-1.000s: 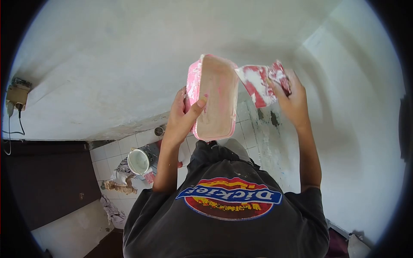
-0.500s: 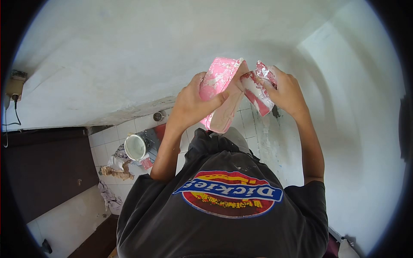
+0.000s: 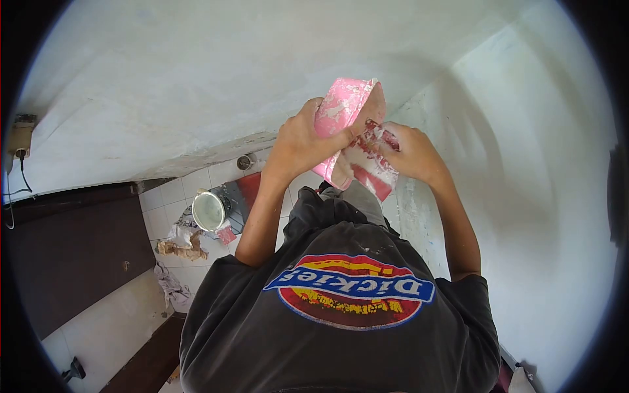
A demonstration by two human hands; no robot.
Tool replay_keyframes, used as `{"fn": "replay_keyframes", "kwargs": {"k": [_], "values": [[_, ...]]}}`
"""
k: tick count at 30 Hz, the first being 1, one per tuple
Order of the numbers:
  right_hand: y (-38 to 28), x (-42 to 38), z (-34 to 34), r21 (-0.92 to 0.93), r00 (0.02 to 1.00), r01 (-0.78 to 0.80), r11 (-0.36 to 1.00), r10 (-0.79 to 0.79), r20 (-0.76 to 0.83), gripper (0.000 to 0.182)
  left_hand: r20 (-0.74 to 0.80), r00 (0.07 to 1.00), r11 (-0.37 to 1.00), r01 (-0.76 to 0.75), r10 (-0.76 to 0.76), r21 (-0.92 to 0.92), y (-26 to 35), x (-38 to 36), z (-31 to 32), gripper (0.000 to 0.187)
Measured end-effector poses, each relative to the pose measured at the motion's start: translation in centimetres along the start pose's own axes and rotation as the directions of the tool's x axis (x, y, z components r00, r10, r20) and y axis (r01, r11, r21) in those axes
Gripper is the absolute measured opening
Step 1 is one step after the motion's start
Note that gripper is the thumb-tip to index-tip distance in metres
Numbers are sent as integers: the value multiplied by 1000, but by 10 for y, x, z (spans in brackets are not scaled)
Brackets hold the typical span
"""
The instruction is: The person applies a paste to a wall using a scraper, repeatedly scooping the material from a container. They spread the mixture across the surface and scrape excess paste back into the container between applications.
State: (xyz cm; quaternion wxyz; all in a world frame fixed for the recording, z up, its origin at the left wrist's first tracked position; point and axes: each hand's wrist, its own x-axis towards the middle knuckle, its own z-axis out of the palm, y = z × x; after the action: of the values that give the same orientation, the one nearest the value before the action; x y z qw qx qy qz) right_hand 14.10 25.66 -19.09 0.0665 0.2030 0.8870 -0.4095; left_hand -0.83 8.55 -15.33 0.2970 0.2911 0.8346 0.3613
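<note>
A pink plastic tub (image 3: 337, 108), smeared with white filler, is gripped by its side in my left hand (image 3: 301, 147), the thumb over its rim. It is tilted so its mouth faces right. My right hand (image 3: 416, 154) is closed on a red putty knife (image 3: 375, 182) coated in white paste. The knife lies against the tub's open mouth, close to my left thumb. The tub's inside is partly hidden by the knife and the thumb.
A whitish wall (image 3: 216, 85) rises in front, meeting another at a corner on the right. Left on the tiled floor stand a white bucket (image 3: 209, 211), a torn paper bag (image 3: 183, 247) and a small cup (image 3: 245, 162). A socket with a cord (image 3: 22, 139) hangs at far left.
My right hand has moved left and slightly down, bringing the putty knife from beside the tub onto its mouth. The tub has shifted slightly up and right.
</note>
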Motion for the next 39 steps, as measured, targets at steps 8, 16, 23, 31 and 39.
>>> {"fn": "replay_keyframes", "kwargs": {"k": [8,16,23,31,39], "values": [[29,1,26,499,970,-77,863,-50,237,27,-56,998,998,22,-25,-51,-26,17,15,82],[39,-10,42,859,954,-264,438,-10,298,39,-122,991,991,40,-55,-125,-50,19,18,82],[31,-27,65,975,994,-106,195,59,96,34,-93,993,747,-6,-75,-665,-65,1,16,72],[20,-43,70,987,979,42,157,193,-72,32,-32,999,359,-33,9,-933,-89,-17,-22,59],[-36,-33,-15,802,706,526,283,380,-597,41,-19,998,258,-35,65,-966,-61,-49,-49,61]]}}
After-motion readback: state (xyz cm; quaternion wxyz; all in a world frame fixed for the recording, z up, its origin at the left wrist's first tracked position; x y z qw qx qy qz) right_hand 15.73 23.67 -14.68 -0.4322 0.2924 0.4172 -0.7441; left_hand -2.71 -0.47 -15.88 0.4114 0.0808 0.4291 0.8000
